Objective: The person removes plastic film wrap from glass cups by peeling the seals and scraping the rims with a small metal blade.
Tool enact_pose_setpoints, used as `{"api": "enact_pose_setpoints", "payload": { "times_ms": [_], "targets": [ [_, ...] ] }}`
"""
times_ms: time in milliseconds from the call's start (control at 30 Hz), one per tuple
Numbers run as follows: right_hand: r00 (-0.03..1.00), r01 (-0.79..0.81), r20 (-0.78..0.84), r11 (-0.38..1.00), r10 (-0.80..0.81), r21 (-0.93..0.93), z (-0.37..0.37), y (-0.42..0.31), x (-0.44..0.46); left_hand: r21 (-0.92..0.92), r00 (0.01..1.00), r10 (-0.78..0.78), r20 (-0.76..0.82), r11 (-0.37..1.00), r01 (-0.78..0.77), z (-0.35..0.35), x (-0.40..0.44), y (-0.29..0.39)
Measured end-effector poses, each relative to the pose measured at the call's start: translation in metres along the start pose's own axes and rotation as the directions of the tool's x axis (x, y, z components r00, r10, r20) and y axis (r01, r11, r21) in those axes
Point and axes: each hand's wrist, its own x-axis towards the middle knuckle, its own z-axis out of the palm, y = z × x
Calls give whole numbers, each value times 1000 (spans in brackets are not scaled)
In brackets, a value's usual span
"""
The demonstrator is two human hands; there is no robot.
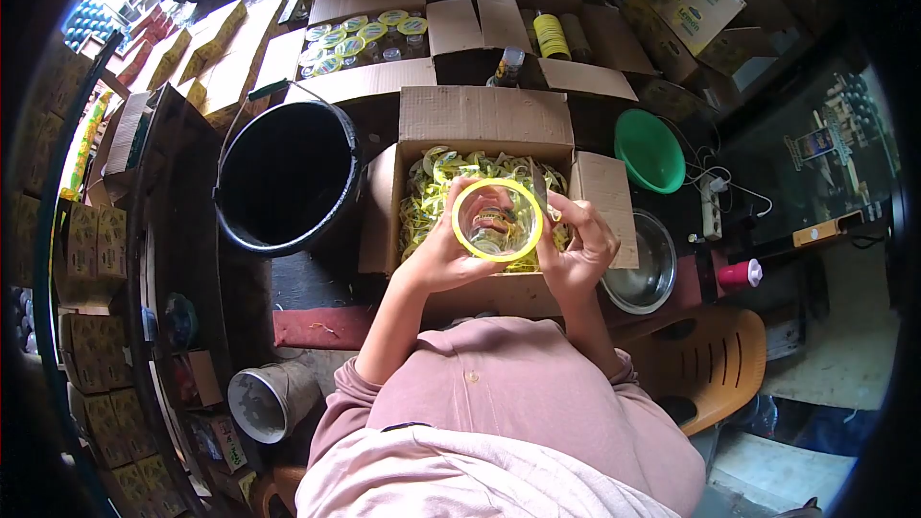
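My left hand (443,257) is closed around a round, clear plastic cup (498,242) with a bright yellow rim, its round end facing me. Fingers show through the clear plastic. At the cup's right edge, my right hand (581,247) is closed on a knife (539,182), whose dark, narrow blade points up and away; its handle is mostly hidden by the fingers. Both hands are above an open cardboard box (487,115) filled with curled yellow-green strips (432,173).
A black bucket (288,240) stands left of the box. To the right are a green basin (649,151), a clear bowl (662,278), a power strip (711,211) and a pink spool (737,274). Yellow-lidded tubs (350,46) fill a carton behind. An orange chair (720,364) is at my right.
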Motion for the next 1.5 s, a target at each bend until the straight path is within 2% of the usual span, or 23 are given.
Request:
{"api": "enact_pose_setpoints", "payload": {
  "times_ms": [67, 267, 367, 467, 500, 600, 633, 733, 967, 1267, 1367, 1500],
  "targets": [
    [1000, 2, 19, 999, -3, 37, 0, 4, 0, 85, 999, 18, 49, 996, -22, -4, -1, 2],
    [999, -8, 39, 996, 4, 94, 1, 10, -2, 52, 996, 45, 76, 997, -49, -8, 2, 1],
    [1000, -17, -14, 1000, 18, 18, 2, 4, -1, 231, 999, 49, 6, 972, -49, -5, 1, -1],
    [996, 40, -80, 999, -42, -27, 5, 2, -2, -109, 998, 9, -69, 994, -17, -1, 1, -7],
    [996, 29, -80, 999, -32, -38, 5, 2, -3, -17, 999, 45, -13, 999, -45, -5, 3, -6],
    [996, 12, -87, 997, -19, -81, 5, 0, -6, -151, 998, -2, -68, 989, -9, 3, 4, 0],
    [996, 17, -91, 995, -26, -99, 6, -2, -6, -155, 996, 37, -87, 987, -50, 5, 5, -2],
    [994, 35, -98, 991, -48, -126, 8, -4, -8, -43, 986, 138, -94, 989, -142, 9, 6, -5],
    [981, 125, -126, 977, -148, -172, 10, 0, -11, 38, 985, 122, -124, 992, -118, 10, 5, -8],
    [994, 65, -83, 989, -76, -130, 6, 2, -5, 204, 997, 73, -32, 977, -65, 4, 3, 1],
    [997, 71, -18, 994, -72, -83, 2, 3, 0, 103, 998, 62, -11, 993, -61, 2, 3, 2],
    [997, 71, -23, 995, -73, -65, 5, 1, 2, 146, 999, 36, -10, 989, -34, 0, 5, 4]
  ]
}}
